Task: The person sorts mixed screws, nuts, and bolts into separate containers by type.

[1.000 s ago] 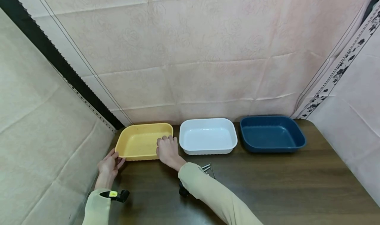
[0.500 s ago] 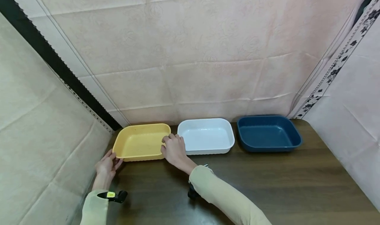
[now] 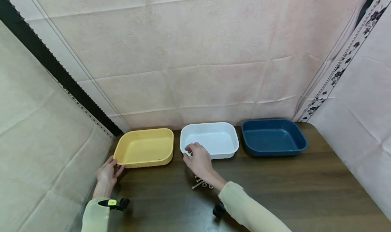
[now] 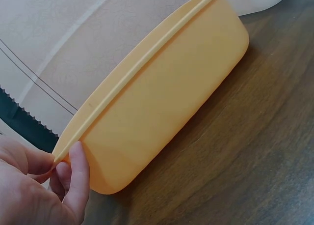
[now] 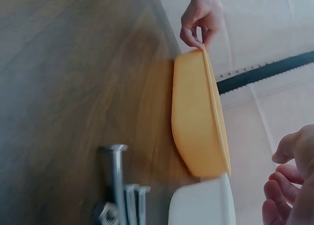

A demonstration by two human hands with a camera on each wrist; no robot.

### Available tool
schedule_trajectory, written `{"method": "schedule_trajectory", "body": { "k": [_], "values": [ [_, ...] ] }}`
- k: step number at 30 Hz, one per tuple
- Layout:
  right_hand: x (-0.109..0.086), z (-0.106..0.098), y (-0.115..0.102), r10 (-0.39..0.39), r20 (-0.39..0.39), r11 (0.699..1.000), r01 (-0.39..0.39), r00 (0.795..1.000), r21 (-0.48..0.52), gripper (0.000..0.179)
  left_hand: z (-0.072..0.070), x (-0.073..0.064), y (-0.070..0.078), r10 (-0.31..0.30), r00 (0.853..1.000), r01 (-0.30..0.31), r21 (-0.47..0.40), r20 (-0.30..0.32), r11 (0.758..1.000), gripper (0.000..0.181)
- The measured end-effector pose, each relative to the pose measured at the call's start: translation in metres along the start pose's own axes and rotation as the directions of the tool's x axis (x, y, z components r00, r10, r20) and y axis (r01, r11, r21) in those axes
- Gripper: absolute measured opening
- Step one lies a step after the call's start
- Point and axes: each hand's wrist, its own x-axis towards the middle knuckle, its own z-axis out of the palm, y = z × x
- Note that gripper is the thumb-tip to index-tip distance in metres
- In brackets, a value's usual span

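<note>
Cloth (image 3: 183,55) with sharp fold creases walls in the work area at the back and both sides, and below it spreads a brown, wood-grained surface (image 3: 275,191). Along the rear of that surface stand three trays in a row, narrowly apart: blue tray (image 3: 273,138) at the right, white tray (image 3: 213,140) in the middle, yellow tray (image 3: 143,147) at the left.

Of the two hands, the left hand (image 3: 107,174) is at the yellow tray's near left corner, its thumb and fingers pinching the rim. The right hand (image 3: 200,162) hangs over the near left corner of the white tray, thumb and fingers apart and loosely bent, with nothing visible between them; no contact with the white tray shows.

Smallest are the metal pieces lying on the surface just in front of the white tray, partly covered by the right wrist in the head view: a few bolts (image 5: 117,181), one thicker than the others, and nuts (image 5: 105,214) beside them.

The step in hand looks like steadying or setting the yellow tray with the left hand while the right is free. Picking up any metal piece would call for drawing the right hand back and down, then closing its fingers on one shank without scattering the rest.
</note>
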Motion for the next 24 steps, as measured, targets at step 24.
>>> {"method": "schedule_trajectory", "body": {
  "k": [24],
  "values": [
    [-0.067, -0.045, 0.047, 0.162, -0.095, 0.986, -0.165, 0.982, -0.023, 0.013, -0.002, 0.000, -0.001, 0.018, 1.000, -0.018, -0.009, 0.007, 1.000, 0.054]
  ]
}}
